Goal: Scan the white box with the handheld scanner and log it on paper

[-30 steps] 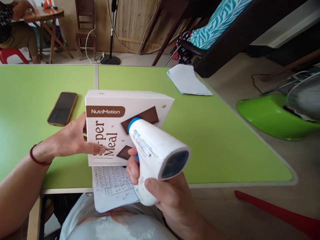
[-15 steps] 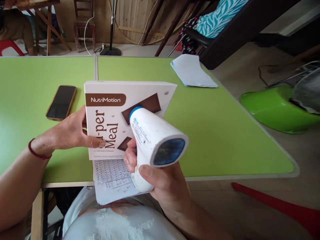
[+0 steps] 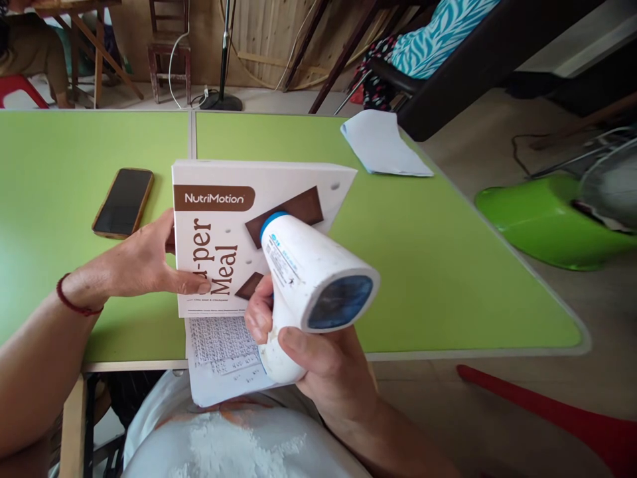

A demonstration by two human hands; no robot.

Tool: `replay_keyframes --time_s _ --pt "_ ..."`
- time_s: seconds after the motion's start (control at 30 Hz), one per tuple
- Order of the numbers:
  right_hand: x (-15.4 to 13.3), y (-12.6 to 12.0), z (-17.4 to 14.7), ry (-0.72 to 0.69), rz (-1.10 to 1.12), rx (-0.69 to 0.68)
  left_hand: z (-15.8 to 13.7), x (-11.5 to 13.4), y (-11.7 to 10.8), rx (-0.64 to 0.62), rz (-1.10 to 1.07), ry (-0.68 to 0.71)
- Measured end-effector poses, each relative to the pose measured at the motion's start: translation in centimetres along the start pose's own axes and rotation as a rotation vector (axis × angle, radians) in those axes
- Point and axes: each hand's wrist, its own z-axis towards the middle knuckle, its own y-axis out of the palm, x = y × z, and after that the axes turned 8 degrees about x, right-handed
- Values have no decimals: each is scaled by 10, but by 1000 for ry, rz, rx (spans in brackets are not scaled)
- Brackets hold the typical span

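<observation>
My left hand (image 3: 144, 262) grips the left edge of a white box (image 3: 293, 174) printed "NutriMotion" and "Meal", thumb across its front and the other fingers behind. The box stands upright on the table, its printed face toward me. My right hand (image 3: 318, 358) is wrapped round the handle of a white infrared thermometer gun (image 3: 308, 265) with a blue front rim. Its nose points at the box's brown bar picture; I cannot tell if they touch. A dark display on its rear end faces me. Handwritten paper sheets (image 3: 223, 352) lie below the box, partly hidden by it and by the thermometer.
A phone (image 3: 124, 202) in a brown case lies to the left on the green table (image 3: 438, 279). White papers (image 3: 381, 143) rest at the far right edge. Beyond the table are a green plastic chair (image 3: 547, 222), a stand's black base (image 3: 221, 101) and a seated person (image 3: 438, 40).
The box, both hands and the thermometer have shifted very slightly to the right in view. Both holds are the same.
</observation>
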Motion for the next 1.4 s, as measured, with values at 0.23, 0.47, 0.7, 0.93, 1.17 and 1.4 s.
replay_keyframes --time_s 0.23,0.47,0.7,0.93,1.17,1.4 --pt "5 -1 -3 32 21 12 0 0 1 -33 -52 -8" --pt "-17 -19 8 -228 -191 -19 -3 2 -1 113 -31 71" --pt "-61 -118 69 -578 -969 91 5 -25 -7 500 227 218" --pt "-25 -166 113 -325 -1111 61 15 -39 -8 512 342 239" --pt "-10 -165 111 -530 -1234 -25 18 -38 -7 510 397 247" --pt "-7 -166 114 -749 -1326 -87 19 -36 -9 508 457 237"
